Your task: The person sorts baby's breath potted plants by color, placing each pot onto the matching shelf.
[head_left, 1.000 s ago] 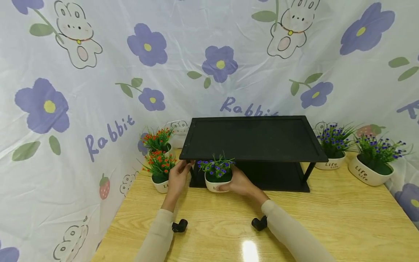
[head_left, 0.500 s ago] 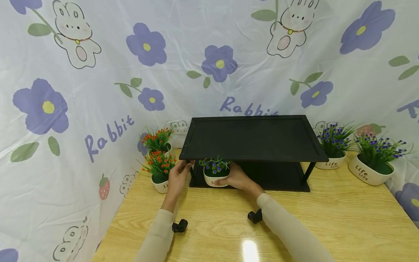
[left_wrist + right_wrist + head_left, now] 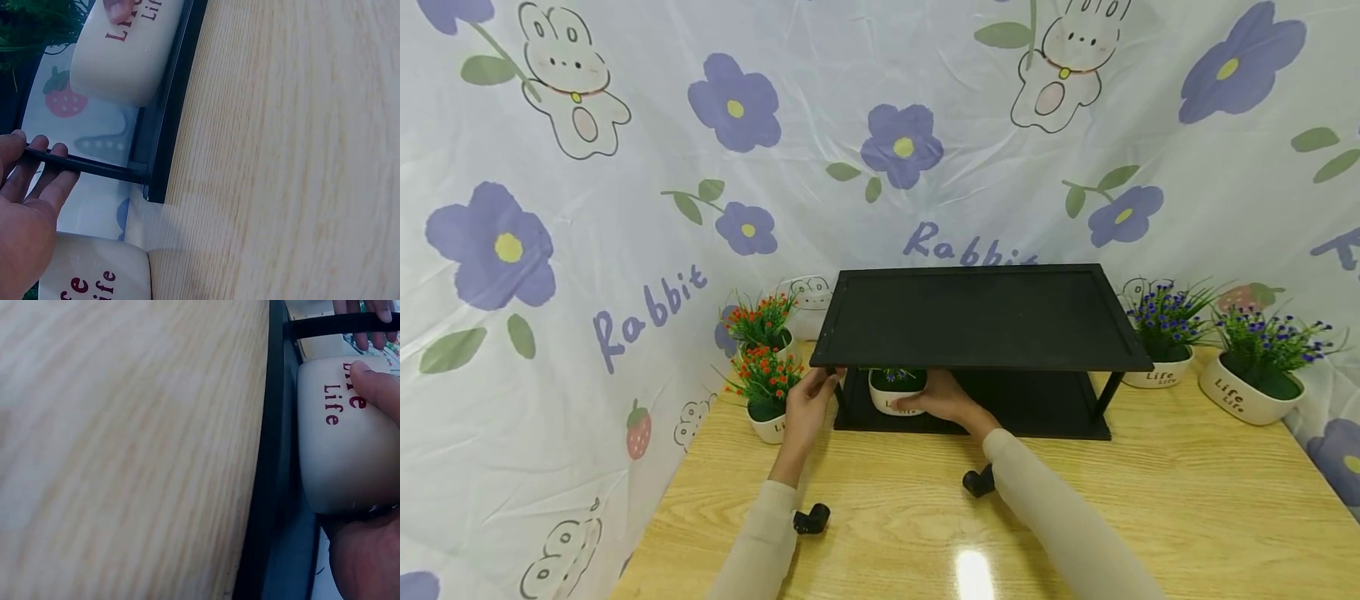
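Showing blue blooms (image 3: 892,375) in held pot (image 3: 886,397): head only.

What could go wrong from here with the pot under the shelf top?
1. The blue flowers may snag on the top board overhanging them.
2. The right hand holds the blue-flowered pot at one side, so it could tip on release.
3. The left hand, gripping the post, might bump the nearby front orange-flowered pot.
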Tool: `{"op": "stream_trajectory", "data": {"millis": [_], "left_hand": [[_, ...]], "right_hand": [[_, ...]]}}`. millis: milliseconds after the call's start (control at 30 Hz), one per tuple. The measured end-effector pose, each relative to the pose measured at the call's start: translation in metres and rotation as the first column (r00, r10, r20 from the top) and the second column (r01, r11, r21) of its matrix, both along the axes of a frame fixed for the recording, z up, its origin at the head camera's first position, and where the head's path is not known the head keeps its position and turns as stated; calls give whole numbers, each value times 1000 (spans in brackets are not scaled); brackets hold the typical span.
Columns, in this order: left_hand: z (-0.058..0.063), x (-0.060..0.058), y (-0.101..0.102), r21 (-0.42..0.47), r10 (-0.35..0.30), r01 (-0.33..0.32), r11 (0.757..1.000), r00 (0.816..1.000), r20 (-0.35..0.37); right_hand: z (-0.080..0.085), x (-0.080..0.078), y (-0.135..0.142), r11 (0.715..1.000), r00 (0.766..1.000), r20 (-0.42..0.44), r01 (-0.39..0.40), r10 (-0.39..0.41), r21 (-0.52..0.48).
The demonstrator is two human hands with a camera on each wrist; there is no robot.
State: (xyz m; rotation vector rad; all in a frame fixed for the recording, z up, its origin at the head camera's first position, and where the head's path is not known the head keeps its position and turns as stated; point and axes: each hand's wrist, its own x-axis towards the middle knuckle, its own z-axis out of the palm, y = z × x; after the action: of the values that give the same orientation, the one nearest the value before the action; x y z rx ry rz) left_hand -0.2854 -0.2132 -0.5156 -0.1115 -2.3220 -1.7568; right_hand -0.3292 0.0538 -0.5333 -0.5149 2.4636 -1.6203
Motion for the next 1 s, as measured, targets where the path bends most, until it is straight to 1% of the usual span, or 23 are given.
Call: {"op": "stream_trajectory", "data": {"millis": [133,367,500,833,1000], "left_hand": [[0,-1,0,-3,2,-2,1000,1000,-6],[0,-2,1,3,3,-3,1000,1000,-13],[-1,-2,1,7,-1,1,1000,1000,-11],[-1,-2,1,-9,2,-2,1000,1000,-23],[0,-2,1,-4,2,-2,1000,1000,-16]], "right_hand": [[4,-4,-1,1000,1000,5,11,-11,-15],[6,-10,-2,998,997,51,57,-59,34],[6,-13,-3,997,997,44,55,-57,53],[7,-18,-5,998,998,49,39,-42,47],[9,-17,-5,996,998,49,38,-42,78]]}}
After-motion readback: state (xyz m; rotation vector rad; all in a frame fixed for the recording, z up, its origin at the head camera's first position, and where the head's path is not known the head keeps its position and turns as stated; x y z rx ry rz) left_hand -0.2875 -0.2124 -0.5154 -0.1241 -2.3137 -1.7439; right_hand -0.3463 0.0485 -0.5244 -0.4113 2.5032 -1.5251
